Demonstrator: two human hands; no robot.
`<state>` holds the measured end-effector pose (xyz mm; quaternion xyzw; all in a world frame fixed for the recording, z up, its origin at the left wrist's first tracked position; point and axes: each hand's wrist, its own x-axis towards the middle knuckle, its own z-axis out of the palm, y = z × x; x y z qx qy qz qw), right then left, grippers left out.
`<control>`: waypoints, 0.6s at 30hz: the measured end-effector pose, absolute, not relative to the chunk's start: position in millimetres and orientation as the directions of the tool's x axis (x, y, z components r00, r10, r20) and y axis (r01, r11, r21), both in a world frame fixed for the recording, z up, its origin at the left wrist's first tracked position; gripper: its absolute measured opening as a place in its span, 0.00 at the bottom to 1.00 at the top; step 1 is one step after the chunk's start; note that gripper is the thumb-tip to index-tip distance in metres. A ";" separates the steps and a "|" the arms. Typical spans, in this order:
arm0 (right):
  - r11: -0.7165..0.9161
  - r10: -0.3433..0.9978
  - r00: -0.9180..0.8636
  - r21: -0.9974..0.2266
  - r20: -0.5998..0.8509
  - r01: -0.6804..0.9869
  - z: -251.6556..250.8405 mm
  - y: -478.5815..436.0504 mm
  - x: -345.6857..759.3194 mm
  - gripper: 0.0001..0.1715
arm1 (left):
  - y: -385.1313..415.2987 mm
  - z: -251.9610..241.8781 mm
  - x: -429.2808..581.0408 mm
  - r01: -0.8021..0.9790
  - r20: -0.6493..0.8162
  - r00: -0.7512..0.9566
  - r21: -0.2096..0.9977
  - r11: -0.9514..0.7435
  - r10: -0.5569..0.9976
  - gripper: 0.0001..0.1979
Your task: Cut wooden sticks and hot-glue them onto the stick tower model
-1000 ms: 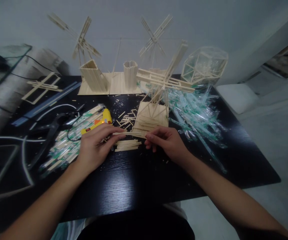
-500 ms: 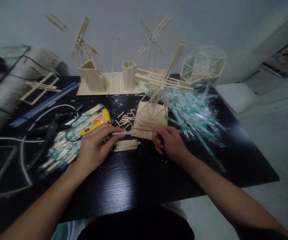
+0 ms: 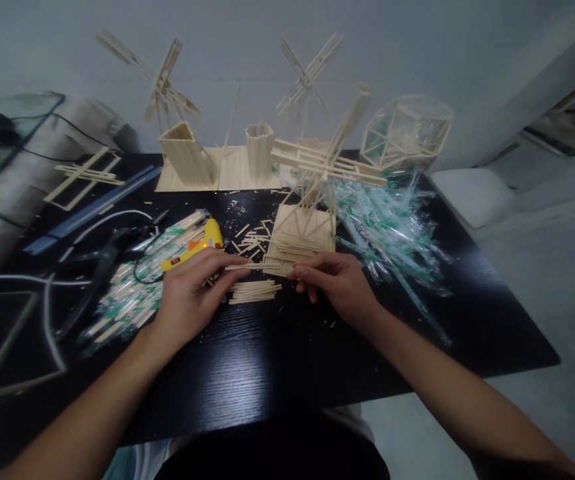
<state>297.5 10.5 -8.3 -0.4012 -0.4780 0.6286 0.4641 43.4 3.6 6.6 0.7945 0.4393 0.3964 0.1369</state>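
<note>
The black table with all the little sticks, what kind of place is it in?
It looks like a craft corner or small workshop, though I can't be sure. The black table holds a yellow glue gun, a pile of short sticks and a windmill-like model made of sticks.

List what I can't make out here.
Head view: yellow glue gun, partly hidden behind the left hand.
Head view: held sticks, too thin to count.
Head view: whether the right hand touches them, too blurred.
Head view: left forearm, cut by the bottom edge.

Thin pale sticks point(image 3: 261, 266) — straight, nearly level — between the hands point(image 3: 187, 287) point(image 3: 342, 283).
</note>
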 end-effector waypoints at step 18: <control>-0.178 0.954 -0.286 -0.943 -0.094 -0.282 -10.9 14.2 296.5 0.18 | 3.0 7.9 44.2 0.592 0.510 0.301 0.563 -0.577 0.806 0.05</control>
